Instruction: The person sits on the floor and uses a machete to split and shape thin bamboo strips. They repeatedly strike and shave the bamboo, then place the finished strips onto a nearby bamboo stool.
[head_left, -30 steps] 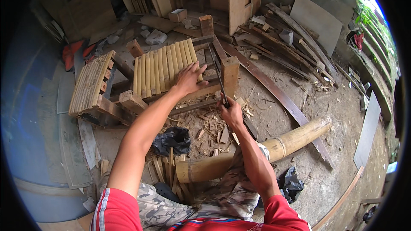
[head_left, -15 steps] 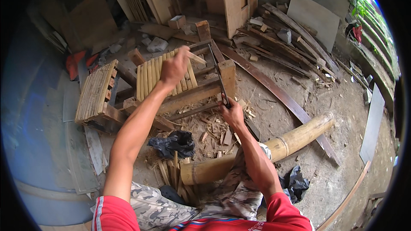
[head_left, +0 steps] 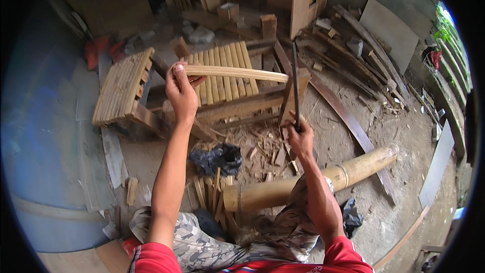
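Note:
My left hand (head_left: 183, 91) is closed on one end of a pale bamboo strip (head_left: 235, 72), held level and slightly bowed above a wooden frame. In my right hand (head_left: 300, 139) is the handle of a long, thin, dark-bladed knife (head_left: 296, 81), its blade pointing up and away from me. The strip's far end meets or passes close to the blade; I cannot tell whether they touch. Below the strip, a row of bamboo slats (head_left: 222, 83) lies across the timber frame (head_left: 242, 105), partly hidden by the strip and my left hand.
A thick bamboo pole (head_left: 262, 197) lies across in front of me, by my legs. Black plastic (head_left: 217, 159) and wood chips litter the ground. A slatted bamboo panel (head_left: 121, 87) stands left. Scrap boards (head_left: 353, 63) pile up at the back right.
My left hand has moved left and toward me, and the strip now spans toward the blade. My right hand and the knife have shifted right, the blade more upright. The view has shifted too.

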Motion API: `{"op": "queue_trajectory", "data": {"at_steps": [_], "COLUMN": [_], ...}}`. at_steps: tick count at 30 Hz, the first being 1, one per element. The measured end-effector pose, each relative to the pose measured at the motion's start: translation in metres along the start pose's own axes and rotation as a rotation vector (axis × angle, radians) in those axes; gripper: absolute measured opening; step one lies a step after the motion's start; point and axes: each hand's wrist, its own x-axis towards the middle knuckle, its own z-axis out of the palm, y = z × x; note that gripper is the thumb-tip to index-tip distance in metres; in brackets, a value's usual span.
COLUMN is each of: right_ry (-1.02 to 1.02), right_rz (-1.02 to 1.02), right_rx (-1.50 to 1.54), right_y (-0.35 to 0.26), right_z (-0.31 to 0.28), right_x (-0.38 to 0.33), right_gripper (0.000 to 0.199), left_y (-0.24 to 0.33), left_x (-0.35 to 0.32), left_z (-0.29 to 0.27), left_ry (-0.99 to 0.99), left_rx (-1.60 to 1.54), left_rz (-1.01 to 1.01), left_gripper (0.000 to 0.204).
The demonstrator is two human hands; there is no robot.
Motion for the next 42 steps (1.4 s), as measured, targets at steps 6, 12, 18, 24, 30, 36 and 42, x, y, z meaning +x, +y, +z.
{"op": "queue_trajectory", "data": {"at_steps": [6, 12, 18, 24, 30, 36, 42], "right_ry": [0.009, -0.047, -0.264, -0.498, -0.522, -0.427, -0.346], "right_rz": [0.179, 0.442, 0.653, 0.561, 0.387, 0.240, 0.234], "right_rx": [0.110, 0.090, -0.103, -0.384, -0.563, -0.680, -0.642], "right_y": [-0.044, -0.045, -0.087, -0.112, -0.141, -0.159, -0.161], "right_z": [-0.012, -0.003, -0.006, -0.009, -0.004, -0.027, -0.048], "right_x": [-0.041, -0.101, -0.154, -0.191, -0.247, -0.289, -0.308], "right_gripper": [0.034, 0.039, 0.034, 0.034, 0.028, 0.032, 0.023], "left_y": [-0.031, -0.026, -0.003, -0.020, -0.026, 0.002, 0.038], "left_x": [-0.039, -0.102, -0.155, -0.226, -0.301, -0.341, -0.371], "left_z": [-0.023, -0.046, -0.082, -0.099, -0.092, -0.054, -0.029], "left_ry": [0.037, 0.133, 0.261, 0.366, 0.284, 0.153, 0.141], "left_rx": [-0.007, 0.149, 0.172, -0.208, -0.345, -0.503, -0.587], "left_rz": [-0.245, -0.538, -0.681, -0.892, -1.034, -1.102, -1.164], "left_gripper": [0.029, 0.029, 0.034, 0.041, 0.036, 0.041, 0.032]}}
